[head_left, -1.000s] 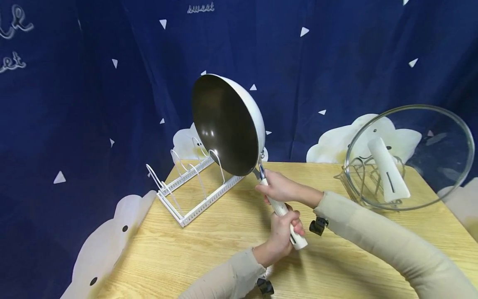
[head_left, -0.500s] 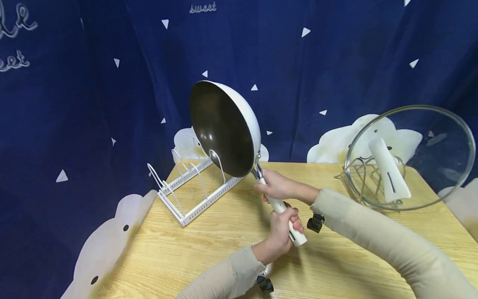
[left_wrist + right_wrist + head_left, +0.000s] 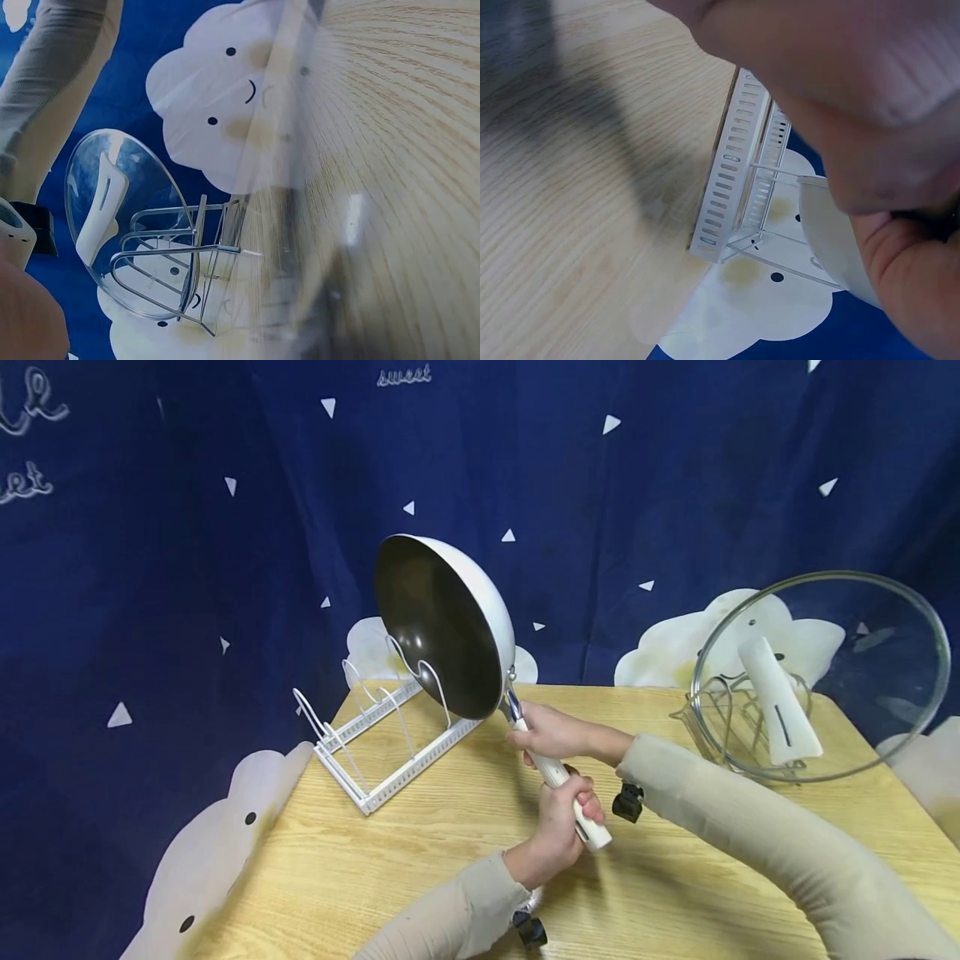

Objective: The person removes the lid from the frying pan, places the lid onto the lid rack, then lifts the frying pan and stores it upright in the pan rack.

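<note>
A wok (image 3: 442,627) with a dark inside and a white outside is tilted on its side above the far end of a white wire rack (image 3: 420,764). My right hand (image 3: 551,731) grips its white handle close to the metal neck. Lower down, my left hand (image 3: 558,822) holds the same handle, whose tip (image 3: 596,837) pokes out below. The rim's lower part lies behind a wire loop of the rack; whether they touch I cannot tell. In the right wrist view, the wok's white side (image 3: 836,236) shows beside the slotted rail (image 3: 727,172).
On the right, a glass lid (image 3: 885,752) with a white handle (image 3: 780,702) leans upright in a small metal wire stand (image 3: 701,727). Both stand on the wooden table (image 3: 420,868). A dark blue curtain (image 3: 562,468) with white clouds hangs behind.
The wok has come down and slightly to the left, toward the rack's far end. Both hands have kept their grip on the handle and moved slightly with it.
</note>
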Available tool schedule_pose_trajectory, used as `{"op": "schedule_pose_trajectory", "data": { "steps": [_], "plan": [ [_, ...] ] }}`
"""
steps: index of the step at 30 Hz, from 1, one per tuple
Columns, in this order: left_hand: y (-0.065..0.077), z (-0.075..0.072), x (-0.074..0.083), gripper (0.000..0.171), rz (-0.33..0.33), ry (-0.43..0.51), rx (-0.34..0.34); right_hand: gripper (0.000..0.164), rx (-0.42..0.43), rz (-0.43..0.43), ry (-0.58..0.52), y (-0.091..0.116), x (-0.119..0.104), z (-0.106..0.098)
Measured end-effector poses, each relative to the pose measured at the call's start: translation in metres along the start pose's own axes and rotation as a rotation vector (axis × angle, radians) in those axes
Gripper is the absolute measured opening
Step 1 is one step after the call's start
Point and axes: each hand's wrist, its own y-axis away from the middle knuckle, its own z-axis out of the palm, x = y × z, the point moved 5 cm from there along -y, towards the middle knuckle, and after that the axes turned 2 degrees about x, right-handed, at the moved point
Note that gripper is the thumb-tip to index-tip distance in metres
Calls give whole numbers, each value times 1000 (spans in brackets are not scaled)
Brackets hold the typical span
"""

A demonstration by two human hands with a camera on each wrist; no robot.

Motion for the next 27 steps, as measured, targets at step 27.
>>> {"op": "schedule_pose_trajectory", "data": {
  "steps": [27],
  "plan": [
    [-9,-16,1,21,-23,26,49,10,-30,66,-14,-20,16,13]
  ]
}}
